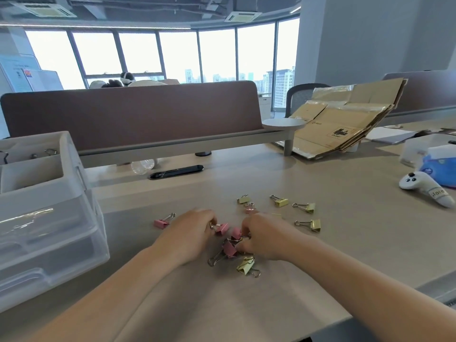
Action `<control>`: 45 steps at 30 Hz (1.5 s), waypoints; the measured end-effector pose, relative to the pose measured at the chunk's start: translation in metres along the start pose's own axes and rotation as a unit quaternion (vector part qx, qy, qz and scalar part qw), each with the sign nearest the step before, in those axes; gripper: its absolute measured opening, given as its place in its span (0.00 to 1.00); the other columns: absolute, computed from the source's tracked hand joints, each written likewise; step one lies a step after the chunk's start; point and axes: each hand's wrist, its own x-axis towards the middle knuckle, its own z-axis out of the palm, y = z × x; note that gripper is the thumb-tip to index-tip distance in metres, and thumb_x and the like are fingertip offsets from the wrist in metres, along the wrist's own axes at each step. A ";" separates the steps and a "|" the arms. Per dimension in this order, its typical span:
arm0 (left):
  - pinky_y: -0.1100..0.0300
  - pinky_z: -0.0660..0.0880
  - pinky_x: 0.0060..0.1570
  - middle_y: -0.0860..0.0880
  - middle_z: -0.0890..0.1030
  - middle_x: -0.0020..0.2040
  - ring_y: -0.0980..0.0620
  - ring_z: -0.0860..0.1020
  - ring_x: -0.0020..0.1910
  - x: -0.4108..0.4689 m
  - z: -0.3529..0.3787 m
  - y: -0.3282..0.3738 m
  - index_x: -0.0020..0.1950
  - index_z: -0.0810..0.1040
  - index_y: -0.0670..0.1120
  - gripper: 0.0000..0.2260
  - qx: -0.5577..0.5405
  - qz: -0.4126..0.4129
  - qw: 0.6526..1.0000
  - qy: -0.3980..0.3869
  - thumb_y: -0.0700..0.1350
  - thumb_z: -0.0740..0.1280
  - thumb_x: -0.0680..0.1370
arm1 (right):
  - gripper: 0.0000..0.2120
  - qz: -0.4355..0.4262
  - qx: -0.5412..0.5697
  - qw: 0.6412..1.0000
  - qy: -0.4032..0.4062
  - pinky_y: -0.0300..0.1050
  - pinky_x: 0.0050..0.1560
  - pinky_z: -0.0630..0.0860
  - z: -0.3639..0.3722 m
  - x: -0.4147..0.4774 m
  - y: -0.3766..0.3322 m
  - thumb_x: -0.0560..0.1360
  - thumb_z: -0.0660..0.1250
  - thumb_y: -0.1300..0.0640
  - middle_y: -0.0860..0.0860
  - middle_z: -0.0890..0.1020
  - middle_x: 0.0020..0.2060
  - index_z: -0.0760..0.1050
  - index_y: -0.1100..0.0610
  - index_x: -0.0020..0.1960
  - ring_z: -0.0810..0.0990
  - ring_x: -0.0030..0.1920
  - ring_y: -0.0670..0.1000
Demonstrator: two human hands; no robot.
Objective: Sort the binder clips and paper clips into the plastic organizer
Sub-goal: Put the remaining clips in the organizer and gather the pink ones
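Near edge of surface (222, 307): loose yellow metal binder clip (246, 266). Just beyond, left hand (191, 233) pinches the wire handle of a pink metal binder clip (221, 228); right hand (265, 236) pinches into the pink clip cluster (230, 248). Scattered yellow clips (307, 207) further right. Clear plastic drawer organizer (49, 218) at left edge. Clips likely light, stiff, slick; grip by the wire loops.
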 end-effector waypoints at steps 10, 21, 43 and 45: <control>0.56 0.72 0.48 0.52 0.75 0.48 0.51 0.76 0.48 -0.023 -0.021 0.022 0.46 0.82 0.49 0.11 -0.030 0.010 0.999 -0.024 0.42 0.60 0.76 | 0.06 -0.024 -0.043 0.999 -0.023 0.43 0.36 0.70 -0.004 0.001 -0.019 0.76 0.65 0.55 0.54 0.79 0.42 0.75 0.57 0.46 0.75 0.40 0.56; 0.56 0.72 0.53 0.59 0.68 0.54 0.55 0.75 0.52 -0.033 -0.018 0.044 0.57 0.78 0.55 0.18 0.011 0.072 0.989 -0.126 0.62 0.70 0.72 | 0.07 0.031 0.089 0.994 0.060 0.47 0.36 0.70 -0.017 -0.002 0.011 0.77 0.63 0.57 0.51 0.76 0.41 0.66 0.51 0.42 0.75 0.40 0.55; 0.55 0.73 0.51 0.55 0.70 0.52 0.53 0.74 0.51 -0.035 -0.008 0.047 0.50 0.77 0.53 0.10 -0.036 0.086 0.989 -0.112 0.54 0.73 0.72 | 0.18 0.083 0.029 0.995 0.046 0.45 0.42 0.72 0.013 -0.009 0.015 0.68 0.69 0.37 0.53 0.82 0.51 0.74 0.51 0.47 0.77 0.46 0.55; 0.60 0.70 0.49 0.57 0.69 0.50 0.59 0.73 0.49 -0.038 -0.015 0.044 0.51 0.78 0.53 0.10 -0.066 0.071 0.990 -0.102 0.52 0.73 0.73 | 0.17 0.084 0.031 0.995 0.047 0.44 0.40 0.70 0.011 -0.011 0.016 0.68 0.69 0.39 0.52 0.82 0.48 0.75 0.52 0.47 0.76 0.44 0.55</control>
